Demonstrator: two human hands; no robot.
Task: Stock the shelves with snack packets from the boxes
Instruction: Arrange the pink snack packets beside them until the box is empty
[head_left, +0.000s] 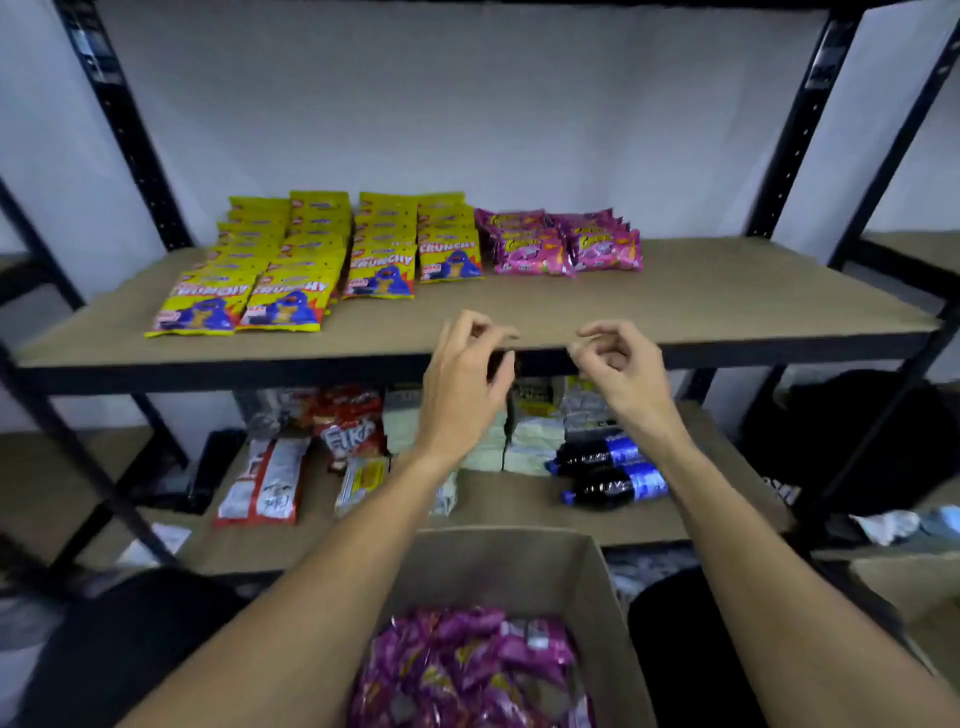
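I see flat brown fibreboard shelf (727, 291) on black metal rack (130, 130). Glossy yellow rectangular "CRUNCHY" packets (291, 260) lie in overlapping rows at left; pink crinkly foil packets (561, 241) just beside them, right. Open brown cardboard box (519, 561) below holds shiny magenta packets (467, 670). Left hand (467, 379) and right hand (618, 364) hover at shelf front edge, fingers loosely curled, gripping nothing.
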